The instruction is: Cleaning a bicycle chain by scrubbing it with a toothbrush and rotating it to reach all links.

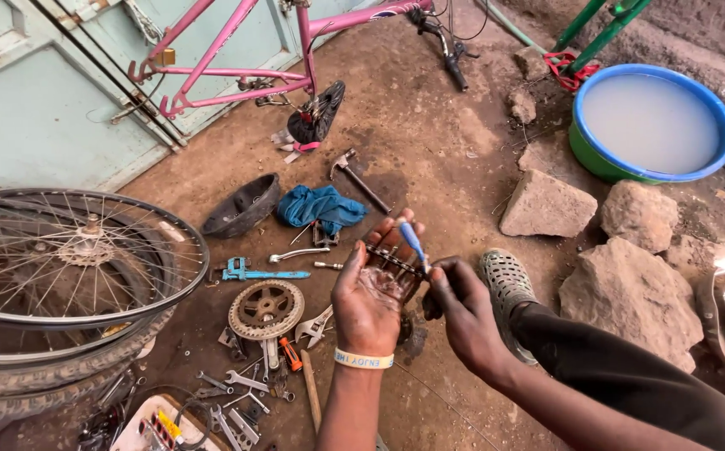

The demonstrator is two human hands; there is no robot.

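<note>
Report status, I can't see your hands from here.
Left hand open, palm up, bike chain lying across it. Right hand shut on blue-handled tool, tip at chain. Nothing in the way.

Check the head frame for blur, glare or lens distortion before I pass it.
Head view: soft, even daylight, no hard shadows; the basin water looks washed-out pale; wide-angle bending curves the wheel and door edges; the hands and the blue-handled tool are slightly soft.
</note>
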